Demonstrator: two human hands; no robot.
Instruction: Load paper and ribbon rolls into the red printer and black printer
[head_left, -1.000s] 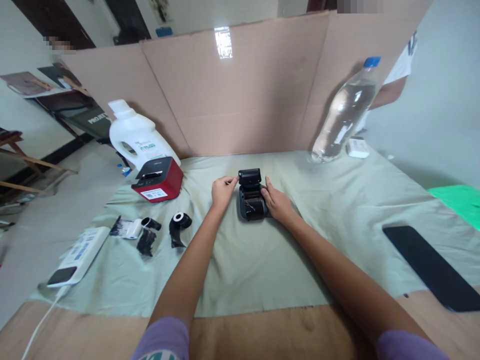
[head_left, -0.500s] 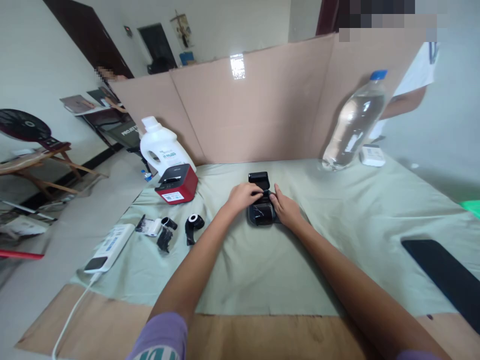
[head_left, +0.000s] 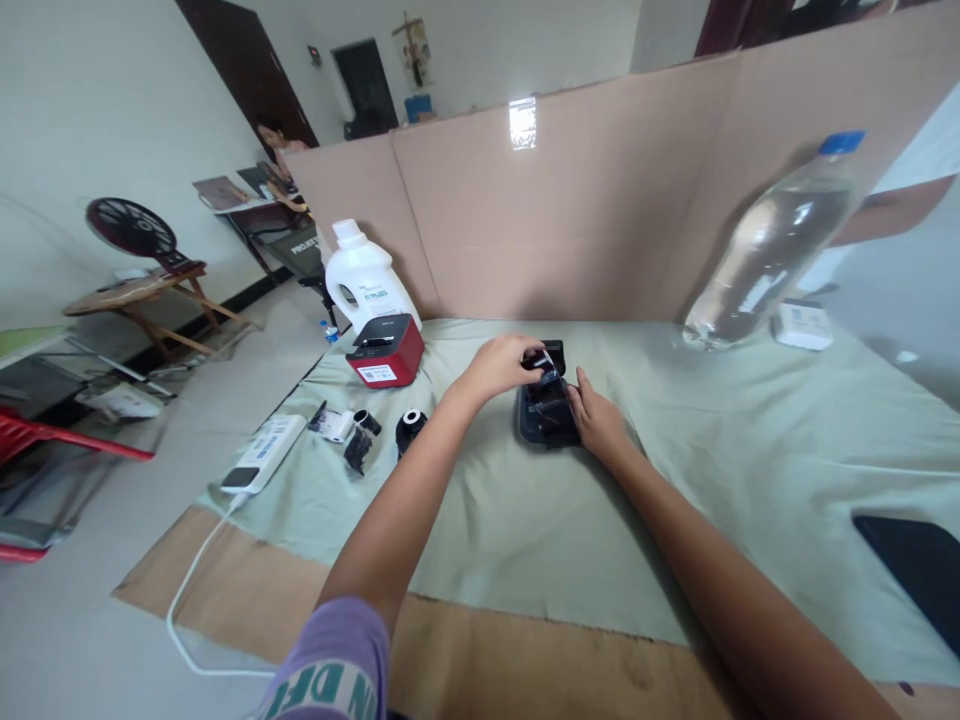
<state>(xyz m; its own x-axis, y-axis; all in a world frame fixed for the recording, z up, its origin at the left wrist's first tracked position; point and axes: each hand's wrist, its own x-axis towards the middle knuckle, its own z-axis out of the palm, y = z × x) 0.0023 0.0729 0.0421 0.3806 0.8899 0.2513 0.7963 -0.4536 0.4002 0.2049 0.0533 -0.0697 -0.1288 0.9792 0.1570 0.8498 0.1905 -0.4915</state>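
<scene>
A small black portable printer (head_left: pixel 531 428) lies on the green cloth with its lid (head_left: pixel 556 352) raised at the far side. My left hand (head_left: pixel 498 366) is above it, fingers pinched on a dark shiny film (head_left: pixel 550 372) that stretches over the opening. My right hand (head_left: pixel 598 416) grips the printer's right side, thumb up along the edge. Left of my forearm lie a black-and-white roll (head_left: pixel 411 424), a small white piece (head_left: pixel 334 425), a black tube (head_left: pixel 367 421) and a crumpled black strip (head_left: pixel 358 452).
A red and black box-shaped device (head_left: pixel 390 355) stands before a white jug (head_left: pixel 370 280). A white power strip (head_left: pixel 264 455) lies at left. A clear bottle (head_left: pixel 772 250), a white box (head_left: pixel 802 325) and a black phone-like slab (head_left: pixel 911 575) are at right. Cardboard (head_left: pixel 562 220) walls the back.
My left hand has risen and shifted slightly, lifting the dark film out of the printer's opening. My right hand stays at the printer's side. The camera view has turned left.
</scene>
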